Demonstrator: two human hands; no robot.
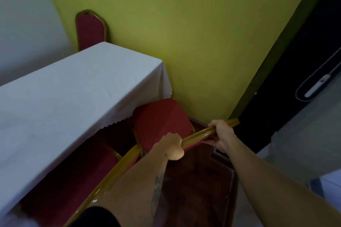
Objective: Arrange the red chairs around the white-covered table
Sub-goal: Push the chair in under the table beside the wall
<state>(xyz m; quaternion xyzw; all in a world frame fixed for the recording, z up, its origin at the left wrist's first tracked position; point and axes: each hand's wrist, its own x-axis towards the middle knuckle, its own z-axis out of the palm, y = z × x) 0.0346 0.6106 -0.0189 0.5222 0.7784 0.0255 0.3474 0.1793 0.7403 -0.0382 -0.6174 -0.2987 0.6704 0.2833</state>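
- Nearest to you, at the bottom edge, your left forearm runs up from a dark sleeve [96, 216], with a tattoo along its inner side; your right forearm comes in bare from the lower right.
- Just beyond, both hands grip the gold top rail [195, 135] of the red chair [158, 121] in front of you.
- Your left hand [170, 145] is clenched over the rail left of its middle, fingers [172, 139] curled over the top and the thumb below.
- Your right hand [222, 134] is wrapped around the same rail further right, fingers [220, 125] closed over it and the thumb underneath.
- Below the rail, the chair's red seat sits just beside the corner of the counter [64, 97], its front edge reaching the scalloped hem of the white cloth [162, 81].
- Left of that seat, a second red seat [103, 160] shows in shadow, tucked under the counter's overhang.
- Under the chair lies dark brown floor [199, 190], in shadow.
- Further on, the white-covered counter stretches from the left edge toward the yellow-green wall [184, 33].
- Behind its far end, another red chair [90, 30] stands upright against that wall, only its gold-framed backrest showing above the cloth.
- Off to the right, a dark door [295, 72] carries a pale handle [315, 86].
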